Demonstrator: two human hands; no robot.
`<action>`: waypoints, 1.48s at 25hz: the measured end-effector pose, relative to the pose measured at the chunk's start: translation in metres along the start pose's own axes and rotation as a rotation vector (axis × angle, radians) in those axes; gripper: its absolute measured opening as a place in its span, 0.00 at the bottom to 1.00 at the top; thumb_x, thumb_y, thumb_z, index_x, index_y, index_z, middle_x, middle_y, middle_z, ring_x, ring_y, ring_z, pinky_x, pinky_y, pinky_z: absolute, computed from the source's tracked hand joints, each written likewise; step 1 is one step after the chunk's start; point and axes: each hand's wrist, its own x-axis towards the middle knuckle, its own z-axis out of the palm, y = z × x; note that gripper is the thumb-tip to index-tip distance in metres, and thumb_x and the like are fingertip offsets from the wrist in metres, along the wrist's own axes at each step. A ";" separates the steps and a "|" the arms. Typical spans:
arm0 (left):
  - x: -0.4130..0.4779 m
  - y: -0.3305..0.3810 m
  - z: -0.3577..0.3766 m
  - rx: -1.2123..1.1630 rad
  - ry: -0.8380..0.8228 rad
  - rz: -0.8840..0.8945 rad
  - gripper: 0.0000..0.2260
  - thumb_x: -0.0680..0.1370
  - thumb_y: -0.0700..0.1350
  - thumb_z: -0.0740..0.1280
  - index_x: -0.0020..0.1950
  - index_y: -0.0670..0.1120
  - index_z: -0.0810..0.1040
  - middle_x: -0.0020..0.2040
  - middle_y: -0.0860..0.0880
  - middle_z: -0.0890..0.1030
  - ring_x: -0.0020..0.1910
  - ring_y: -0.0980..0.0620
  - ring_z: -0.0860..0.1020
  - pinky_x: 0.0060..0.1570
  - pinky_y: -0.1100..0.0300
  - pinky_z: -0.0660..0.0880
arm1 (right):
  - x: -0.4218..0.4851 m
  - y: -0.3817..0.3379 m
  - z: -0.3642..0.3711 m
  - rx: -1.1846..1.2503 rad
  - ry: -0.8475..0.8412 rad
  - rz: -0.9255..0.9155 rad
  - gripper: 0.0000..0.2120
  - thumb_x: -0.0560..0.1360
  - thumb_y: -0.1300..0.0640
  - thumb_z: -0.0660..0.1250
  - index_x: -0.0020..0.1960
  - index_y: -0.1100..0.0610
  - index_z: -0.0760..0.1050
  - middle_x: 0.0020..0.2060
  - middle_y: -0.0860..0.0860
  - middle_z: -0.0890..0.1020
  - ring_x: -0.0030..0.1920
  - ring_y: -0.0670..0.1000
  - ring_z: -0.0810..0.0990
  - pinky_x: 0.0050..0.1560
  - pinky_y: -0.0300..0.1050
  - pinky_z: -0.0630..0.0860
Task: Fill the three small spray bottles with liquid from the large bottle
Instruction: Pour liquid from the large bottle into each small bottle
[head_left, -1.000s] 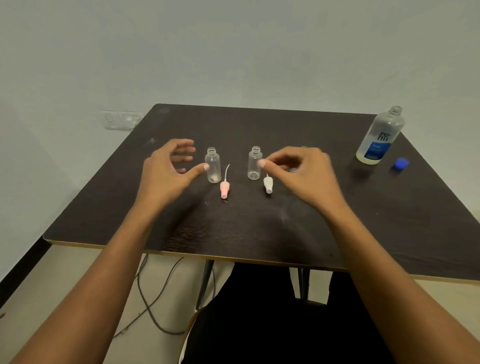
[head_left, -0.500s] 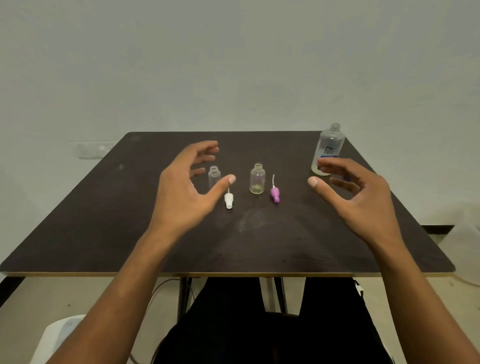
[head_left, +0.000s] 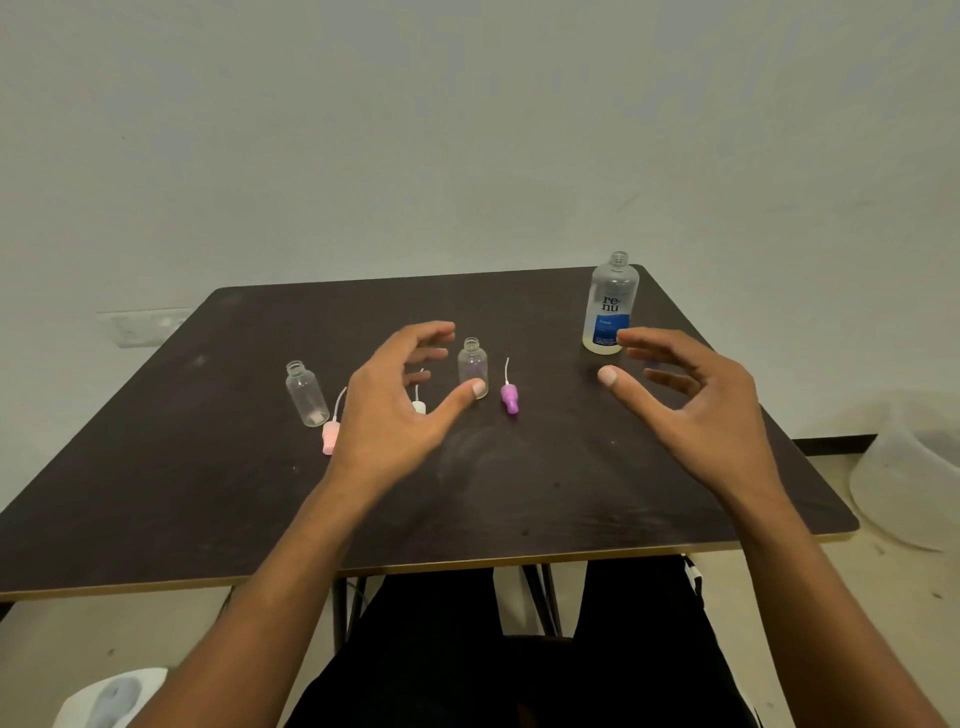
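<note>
Both hands hover spread over the tabletop; bottles stand uncapped.

The left hand (head_left: 400, 410) and right hand (head_left: 696, 410) are held above the dark tabletop (head_left: 208, 467) with fingers apart and loosely curved, gripping nothing. The large bottle (head_left: 610, 306) stands upright at the far right corner with its neck uncapped; the right index fingertip overlaps its base, and contact cannot be determined. Two small bottles are visible, both upright and uncapped: the left small bottle (head_left: 306, 395) and the centre small bottle (head_left: 472, 369), whose base the left thumb tip overlaps. Spray caps with dip tubes lie on the tabletop: the pink cap (head_left: 330, 437) just beside the left small bottle, the white cap (head_left: 418, 407) partly hidden by the left hand, and the purple cap (head_left: 509, 398) just right of the centre small bottle.
</note>
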 end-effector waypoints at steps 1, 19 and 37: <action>0.002 -0.003 0.004 -0.005 -0.006 -0.003 0.26 0.75 0.54 0.78 0.71 0.55 0.76 0.65 0.60 0.80 0.62 0.64 0.79 0.59 0.69 0.76 | 0.001 0.002 0.001 0.000 0.000 0.008 0.23 0.73 0.38 0.75 0.66 0.43 0.81 0.60 0.36 0.83 0.61 0.36 0.81 0.61 0.38 0.78; 0.062 -0.074 0.081 0.132 -0.003 -0.276 0.37 0.73 0.54 0.79 0.78 0.46 0.70 0.73 0.49 0.77 0.70 0.51 0.77 0.70 0.49 0.76 | 0.113 0.077 0.023 -0.113 0.127 0.167 0.35 0.72 0.40 0.80 0.74 0.49 0.72 0.69 0.46 0.79 0.63 0.44 0.78 0.63 0.46 0.80; 0.064 -0.075 0.087 0.136 -0.039 -0.327 0.19 0.74 0.49 0.80 0.63 0.48 0.82 0.53 0.53 0.87 0.53 0.56 0.85 0.60 0.53 0.82 | 0.163 0.126 0.042 -0.159 0.023 0.240 0.35 0.70 0.46 0.83 0.71 0.57 0.78 0.64 0.53 0.84 0.57 0.45 0.81 0.58 0.39 0.77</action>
